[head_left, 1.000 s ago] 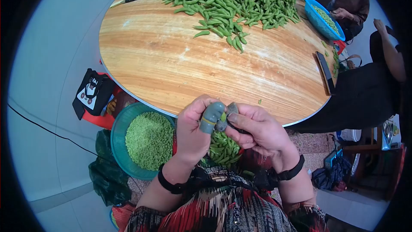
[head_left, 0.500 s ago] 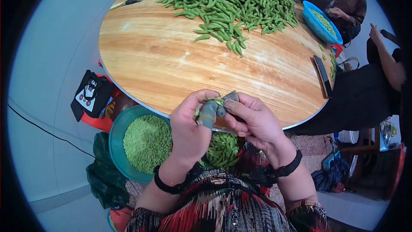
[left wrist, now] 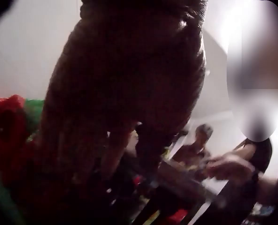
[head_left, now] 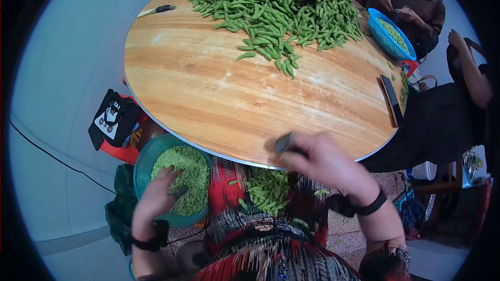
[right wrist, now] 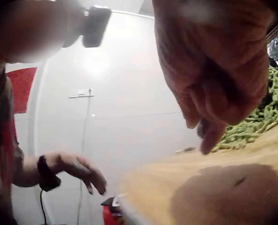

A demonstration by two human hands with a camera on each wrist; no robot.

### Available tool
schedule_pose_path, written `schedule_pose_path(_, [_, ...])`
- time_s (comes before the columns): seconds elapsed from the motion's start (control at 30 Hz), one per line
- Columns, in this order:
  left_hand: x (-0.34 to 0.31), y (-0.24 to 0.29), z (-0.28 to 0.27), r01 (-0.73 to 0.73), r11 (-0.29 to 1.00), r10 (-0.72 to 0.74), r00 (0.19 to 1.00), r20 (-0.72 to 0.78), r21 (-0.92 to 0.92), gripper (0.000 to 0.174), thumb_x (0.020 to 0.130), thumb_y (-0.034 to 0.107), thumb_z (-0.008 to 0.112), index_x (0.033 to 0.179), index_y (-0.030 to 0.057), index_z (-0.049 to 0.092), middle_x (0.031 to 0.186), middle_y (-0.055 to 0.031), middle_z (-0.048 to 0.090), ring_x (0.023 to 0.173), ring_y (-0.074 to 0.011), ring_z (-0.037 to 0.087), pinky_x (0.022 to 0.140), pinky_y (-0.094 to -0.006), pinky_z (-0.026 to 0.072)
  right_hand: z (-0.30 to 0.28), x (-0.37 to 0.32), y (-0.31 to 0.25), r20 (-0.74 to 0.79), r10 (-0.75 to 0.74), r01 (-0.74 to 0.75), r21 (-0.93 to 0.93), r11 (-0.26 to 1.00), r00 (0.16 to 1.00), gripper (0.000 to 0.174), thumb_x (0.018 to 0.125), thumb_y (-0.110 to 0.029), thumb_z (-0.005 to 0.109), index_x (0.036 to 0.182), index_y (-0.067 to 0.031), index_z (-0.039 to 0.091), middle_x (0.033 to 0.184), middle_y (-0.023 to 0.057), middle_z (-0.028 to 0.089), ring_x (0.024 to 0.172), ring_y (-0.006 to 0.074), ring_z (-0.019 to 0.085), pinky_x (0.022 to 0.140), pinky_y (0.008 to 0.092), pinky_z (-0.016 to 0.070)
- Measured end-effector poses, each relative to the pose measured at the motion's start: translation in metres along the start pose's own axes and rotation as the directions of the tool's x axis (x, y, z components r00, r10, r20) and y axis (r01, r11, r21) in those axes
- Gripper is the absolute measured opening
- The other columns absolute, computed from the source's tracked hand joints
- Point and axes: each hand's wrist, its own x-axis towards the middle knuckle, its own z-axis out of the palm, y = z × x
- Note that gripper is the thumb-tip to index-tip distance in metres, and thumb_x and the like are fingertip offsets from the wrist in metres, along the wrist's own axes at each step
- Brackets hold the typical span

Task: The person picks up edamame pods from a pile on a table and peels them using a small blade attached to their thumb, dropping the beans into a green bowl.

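My left hand (head_left: pixel 156 198) hovers over a teal basket (head_left: pixel 143 169) of shelled green beans (head_left: pixel 190 169), its fingers loosely spread and a dark cover on the thumb. Nothing shows in its grasp. My right hand (head_left: pixel 328 161), blurred, is above the near table edge with grey covers on its fingertips. In the right wrist view its fingers (right wrist: pixel 211 133) bend loosely downward over the tabletop, with no bean pod seen between them. Between my hands, at the lap, lies a heap of green pods (head_left: pixel 268 190). A large pile of bean pods (head_left: pixel 291 10) covers the table's far side.
The round wooden table (head_left: pixel 208 93) carries a brush-like tool (head_left: pixel 156 11) at far left and a phone (head_left: pixel 390 100) at right. A blue basket (head_left: pixel 390 36) of beans stands by another person. A black bag (head_left: pixel 114 117) sits left of the table.
My hands were together over the lap, working a green pod between the covered fingers. They have parted: the left swung left and down over the basket, the right shifted slightly right.
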Motion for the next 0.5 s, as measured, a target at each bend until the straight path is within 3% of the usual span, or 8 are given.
schedule_pose_path(0.03, [0.008,0.022,-0.047,0.048,0.93,-0.019,0.996,0.081,-0.365,0.044,0.083,0.022,0.063,0.122,0.0049,0.052,0.117,-0.0177,0.057,0.107,-0.0316,0.056,0.09,-0.0376,0.0435,-0.018,0.008,0.003,-0.074,-0.032,0.019,-0.161,0.987,0.997,0.02,0.081,-0.013,0.058,0.098,-0.0025,0.061,0.08,0.0179,0.064,0.074,0.0284,0.065,0.069,0.0332,0.0498])
schedule_pose_path(0.07, [0.014,0.036,-0.082,0.134,0.871,-0.066,0.985,0.157,-0.472,0.039,0.084,0.02,0.061,0.118,0.0033,0.055,0.115,-0.0114,0.06,0.1,-0.025,0.059,0.085,-0.0332,0.0453,-0.032,0.021,0.018,-0.199,-0.054,0.023,-0.156,0.987,0.978,0.02,0.081,-0.012,0.055,0.099,-0.0025,0.061,0.08,0.0177,0.065,0.073,0.0271,0.064,0.069,0.0331,0.0495])
schedule_pose_path(0.1, [0.022,0.042,-0.104,0.007,0.798,0.033,0.998,0.055,-0.603,0.034,0.085,0.017,0.06,0.117,0.0028,0.056,0.11,-0.0089,0.062,0.095,-0.0158,0.059,0.08,-0.0289,0.0459,-0.054,0.037,0.024,-0.3,0.013,-0.077,-0.203,0.976,0.954,0.023,0.08,-0.013,0.056,0.101,-0.0031,0.061,0.08,0.0175,0.065,0.072,0.0249,0.064,0.068,0.0326,0.0492])
schedule_pose_path(0.13, [0.038,0.054,-0.13,-0.136,0.77,0.136,0.99,-0.047,-0.623,0.034,0.086,0.016,0.06,0.117,0.0023,0.056,0.108,-0.0078,0.062,0.094,-0.0124,0.058,0.08,-0.0269,0.0461,-0.076,0.055,0.048,-0.393,-0.079,-0.058,-0.325,0.944,0.916,0.029,0.08,-0.016,0.056,0.106,-0.0032,0.059,0.081,0.0169,0.065,0.071,0.0247,0.063,0.068,0.0341,0.0494])
schedule_pose_path(0.2, [0.082,0.071,-0.176,-0.152,0.887,0.168,0.986,-0.001,-0.435,0.036,0.087,0.016,0.059,0.119,0.0013,0.055,0.112,-0.0102,0.061,0.099,-0.0149,0.058,0.084,-0.0274,0.046,-0.124,0.092,0.086,-0.552,-0.02,-0.265,-0.431,0.863,0.834,0.036,0.081,-0.017,0.056,0.114,-0.0031,0.054,0.086,0.0186,0.065,0.074,0.0273,0.063,0.069,0.0361,0.0493])
schedule_pose_path(0.27, [0.146,0.069,-0.192,-0.214,0.9,0.219,0.975,-0.029,-0.379,0.042,0.089,0.026,0.056,0.122,0.0007,0.052,0.116,-0.013,0.059,0.103,-0.0179,0.056,0.085,-0.0315,0.046,-0.149,0.117,0.081,-0.614,0.411,-0.503,0.027,0.864,0.673,0.041,0.082,-0.017,0.054,0.12,-0.0025,0.05,0.092,0.0218,0.064,0.082,0.0335,0.062,0.073,0.0393,0.0486])
schedule_pose_path(0.37, [0.25,0.073,-0.207,-0.134,0.949,0.126,0.991,-0.047,-0.286,0.055,0.088,0.037,0.055,0.131,0.0045,0.044,0.124,-0.0134,0.053,0.109,-0.0201,0.052,0.087,-0.0321,0.0442,-0.185,0.161,0.156,-0.749,0.279,-0.473,-0.052,0.88,0.601,0.042,0.083,-0.017,0.053,0.122,-0.0028,0.048,0.096,0.0247,0.062,0.089,0.0374,0.06,0.077,0.0409,0.0476])
schedule_pose_path(0.5, [0.37,0.068,-0.198,-0.05,0.961,0.013,0.991,-0.135,-0.273,0.064,0.087,0.045,0.055,0.136,0.0078,0.037,0.128,-0.0129,0.05,0.109,-0.021,0.051,0.086,-0.0325,0.0437,-0.18,0.189,0.154,-0.796,0.085,-0.394,-0.201,0.897,0.6,0.044,0.084,-0.019,0.053,0.125,-0.0056,0.046,0.098,0.0262,0.061,0.092,0.039,0.059,0.079,0.0427,0.0466])
